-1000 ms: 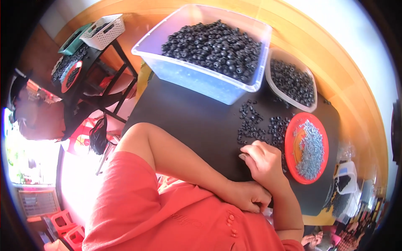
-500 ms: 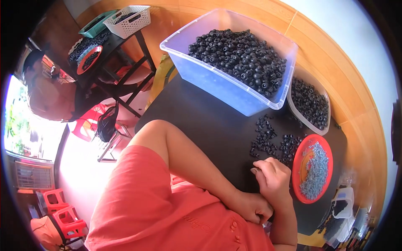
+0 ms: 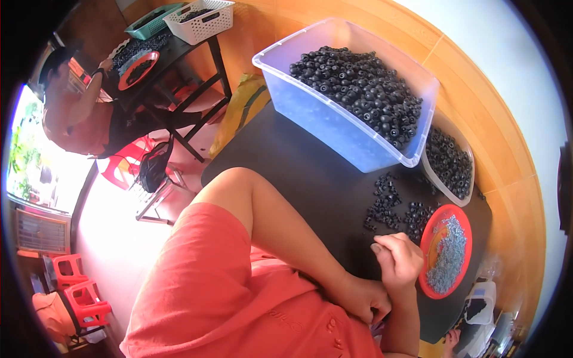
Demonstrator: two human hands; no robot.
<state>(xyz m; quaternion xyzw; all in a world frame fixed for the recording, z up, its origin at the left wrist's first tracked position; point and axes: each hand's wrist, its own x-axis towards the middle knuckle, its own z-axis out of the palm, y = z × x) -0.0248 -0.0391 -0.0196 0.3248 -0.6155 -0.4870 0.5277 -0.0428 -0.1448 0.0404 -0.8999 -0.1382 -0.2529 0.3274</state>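
My left hand [image 3: 363, 300] is closed, knuckles up, beside my right wrist. Anything inside its fingers is hidden. My right hand [image 3: 400, 259] is raised over the near edge of the dark table, fingers curled and thumb against the forefinger. Whatever it may grip is too small or hidden to name. Just right of it lies a red plate [image 3: 425, 238] with a heap of small silvery metal pieces [image 3: 449, 253]. Small black ring-like parts [image 3: 418, 219] are scattered beyond my fingers on the tabletop [image 3: 268, 155].
A large clear bin [image 3: 334, 113] of black parts stands at the back, with a smaller clear tub [image 3: 428, 173] beside it. Across the room, a person [image 3: 74, 119] sits at another table holding baskets. Another hand [image 3: 452, 341] shows at the lower right.
The view has shifted slightly, moving the scene in the picture. My hands keep much the same pose. The person across the room now has a forearm raised at their table.
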